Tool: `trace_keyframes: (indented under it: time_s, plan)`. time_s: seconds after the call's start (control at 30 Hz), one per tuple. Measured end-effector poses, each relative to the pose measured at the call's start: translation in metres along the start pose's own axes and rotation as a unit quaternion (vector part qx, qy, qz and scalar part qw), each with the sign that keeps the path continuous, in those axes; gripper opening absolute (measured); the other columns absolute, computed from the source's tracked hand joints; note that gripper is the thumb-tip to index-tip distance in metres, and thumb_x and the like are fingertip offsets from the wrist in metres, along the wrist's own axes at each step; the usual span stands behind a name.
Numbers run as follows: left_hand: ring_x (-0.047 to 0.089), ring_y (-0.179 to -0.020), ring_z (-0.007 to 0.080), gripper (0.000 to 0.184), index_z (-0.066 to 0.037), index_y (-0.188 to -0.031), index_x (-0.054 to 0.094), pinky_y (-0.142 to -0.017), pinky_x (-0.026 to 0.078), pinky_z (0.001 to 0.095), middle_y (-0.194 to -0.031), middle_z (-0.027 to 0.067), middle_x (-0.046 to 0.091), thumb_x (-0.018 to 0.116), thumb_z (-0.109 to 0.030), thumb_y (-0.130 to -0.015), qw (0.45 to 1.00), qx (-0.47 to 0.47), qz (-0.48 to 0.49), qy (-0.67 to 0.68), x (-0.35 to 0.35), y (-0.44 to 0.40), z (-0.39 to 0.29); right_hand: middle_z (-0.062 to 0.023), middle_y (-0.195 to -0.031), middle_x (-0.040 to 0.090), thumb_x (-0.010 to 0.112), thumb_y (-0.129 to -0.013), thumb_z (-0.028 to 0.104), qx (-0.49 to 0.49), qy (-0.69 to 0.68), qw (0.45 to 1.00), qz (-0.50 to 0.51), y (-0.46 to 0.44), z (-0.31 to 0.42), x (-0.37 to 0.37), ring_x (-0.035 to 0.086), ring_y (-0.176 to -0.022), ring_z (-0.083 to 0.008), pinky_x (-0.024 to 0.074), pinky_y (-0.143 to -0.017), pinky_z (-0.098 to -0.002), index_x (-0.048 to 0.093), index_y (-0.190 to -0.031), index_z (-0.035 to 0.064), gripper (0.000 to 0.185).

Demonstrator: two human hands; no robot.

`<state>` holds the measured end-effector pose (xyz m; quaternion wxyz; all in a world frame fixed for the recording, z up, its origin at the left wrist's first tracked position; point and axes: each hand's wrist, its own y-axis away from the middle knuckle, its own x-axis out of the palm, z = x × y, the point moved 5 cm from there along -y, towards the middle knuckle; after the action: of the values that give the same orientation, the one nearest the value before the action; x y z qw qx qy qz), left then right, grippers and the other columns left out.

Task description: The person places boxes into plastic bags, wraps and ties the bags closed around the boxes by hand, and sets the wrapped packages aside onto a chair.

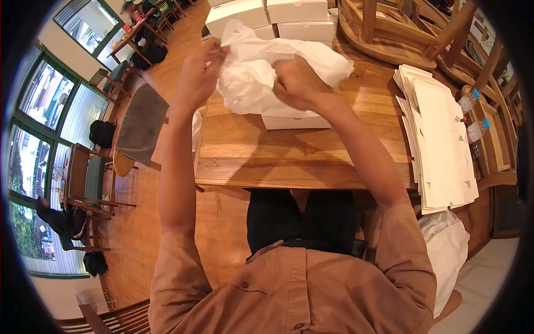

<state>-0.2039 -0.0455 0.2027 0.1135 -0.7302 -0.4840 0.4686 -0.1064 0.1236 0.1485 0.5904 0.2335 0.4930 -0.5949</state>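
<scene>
White bag [247,86] bunched above the bench [239,161], partly hiding a white box [295,121]; your left hand [203,69] pinches its edge between the fingers, your right hand [300,83] curls its fingers at the folds, grip unclear. Best spread thin film evenly, lightly, lest it tear. Stacked cartons [303,11] behind look closed, contents unseen.

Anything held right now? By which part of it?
Yes, a white bag. The left grip has it by the left edge; the right grip is at its middle, fingertips hidden, exact hold unclear.
</scene>
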Motion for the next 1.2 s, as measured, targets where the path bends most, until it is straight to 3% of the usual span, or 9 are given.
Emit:
trace_keyframes:
  time_s: [0.07, 0.1, 0.2, 0.4, 0.5, 0.67, 0.7, 0.87, 1.2]
  plan:
    - [0.068, -0.084, 0.0196, 0.015, -0.001, -0.109, 0.061, -0.075, 0.051, 0.0332, -0.093, 0.0122, 0.072, 0.057, -0.012, -0.100, 0.996, -0.022, 0.056, 0.065, 0.011, 0.005, -0.004, -0.0179, -0.086, 0.062, 0.047, -0.092, 0.007, -0.043, 0.047, 0.983, -0.169, -0.008, -0.002, -0.012, 0.062, -0.084, -0.0391, 0.0505, -0.077, -0.0397, 0.056, -0.082, 0.0013, 0.015]
    - [0.067, -0.087, 0.0185, 0.016, -0.001, -0.110, 0.060, -0.075, 0.051, 0.0328, -0.093, 0.0123, 0.071, 0.057, -0.014, -0.101, 0.995, 0.004, 0.074, 0.066, 0.013, 0.006, -0.006, -0.0252, -0.080, 0.062, 0.058, -0.084, 0.009, -0.060, 0.089, 0.969, -0.221, -0.012, 0.000, -0.013, 0.063, -0.077, -0.0445, 0.0530, -0.070, -0.0472, 0.063, -0.083, -0.0005, 0.011]
    - [0.066, -0.089, 0.0185, 0.017, 0.000, -0.110, 0.060, -0.078, 0.051, 0.0327, -0.092, 0.0122, 0.070, 0.057, -0.015, -0.102, 0.991, -0.022, 0.107, 0.074, 0.019, 0.009, -0.016, -0.0223, -0.106, 0.066, 0.060, -0.089, 0.022, -0.082, 0.022, 0.989, -0.118, -0.027, -0.006, 0.006, 0.064, -0.103, -0.0409, 0.0513, -0.087, -0.0476, 0.066, -0.100, 0.0067, 0.020]
    - [0.060, -0.094, 0.0096, 0.023, 0.001, -0.123, 0.060, -0.083, 0.048, 0.0256, -0.104, 0.0038, 0.068, 0.052, -0.011, -0.104, 0.984, -0.009, 0.168, 0.056, 0.016, 0.008, -0.027, -0.0193, -0.122, 0.059, 0.058, -0.091, 0.027, -0.090, 0.152, 0.980, -0.092, -0.084, -0.013, 0.033, 0.055, -0.118, -0.0390, 0.0437, -0.097, -0.0501, 0.066, -0.109, 0.0125, 0.025]
    - [0.065, -0.089, 0.0176, 0.017, -0.001, -0.111, 0.060, -0.079, 0.050, 0.0307, -0.093, 0.0121, 0.069, 0.057, -0.015, -0.102, 0.988, 0.058, 0.091, 0.114, 0.013, 0.006, -0.027, -0.0177, -0.130, 0.056, 0.057, -0.092, 0.030, -0.092, 0.234, 0.961, -0.111, -0.111, -0.022, 0.035, 0.050, -0.126, -0.0380, 0.0399, -0.103, -0.0513, 0.066, -0.113, 0.0153, 0.028]
    - [0.064, -0.092, 0.0153, 0.018, -0.003, -0.112, 0.061, -0.080, 0.051, 0.0308, -0.096, 0.0113, 0.071, 0.057, -0.016, -0.103, 0.995, 0.035, 0.038, 0.089, -0.008, 0.000, -0.028, -0.0152, -0.144, 0.051, 0.056, -0.093, 0.035, -0.099, 0.336, 0.929, -0.122, -0.143, -0.031, 0.041, 0.043, -0.138, -0.0364, 0.0336, -0.111, -0.0534, 0.065, -0.120, 0.0201, 0.032]
    - [0.064, -0.093, 0.0142, 0.018, -0.003, -0.113, 0.062, -0.080, 0.051, 0.0310, -0.097, 0.0111, 0.071, 0.057, -0.017, -0.103, 0.991, 0.057, 0.017, 0.124, -0.012, -0.003, -0.029, -0.0091, -0.163, 0.025, 0.052, -0.094, 0.044, -0.040, 0.459, 0.886, 0.048, -0.144, -0.022, 0.039, 0.013, -0.153, -0.0336, 0.0086, -0.119, -0.0591, 0.058, -0.136, 0.0264, 0.046]
    - [0.063, -0.094, 0.0126, 0.023, -0.002, -0.113, 0.061, -0.080, 0.052, 0.0317, -0.099, 0.0116, 0.072, 0.057, -0.022, -0.104, 0.992, 0.055, -0.017, 0.112, -0.028, -0.009, -0.021, -0.0124, -0.152, 0.043, 0.055, -0.095, 0.041, -0.110, 0.442, 0.887, -0.074, -0.116, 0.005, 0.017, 0.034, -0.144, -0.0307, 0.0260, -0.117, -0.0496, 0.057, -0.138, 0.0286, 0.045]
    - [0.067, -0.091, 0.0160, 0.024, 0.001, -0.105, 0.060, -0.079, 0.051, 0.0300, -0.092, 0.0144, 0.071, 0.058, -0.023, -0.103, 0.990, -0.021, -0.133, -0.044, -0.061, 0.036, -0.024, -0.0123, -0.138, 0.057, 0.062, -0.092, 0.040, -0.071, -0.010, 0.997, -0.033, -0.075, 0.058, -0.011, 0.054, -0.125, -0.0259, 0.0431, -0.104, -0.0406, 0.058, -0.137, 0.0245, 0.048]
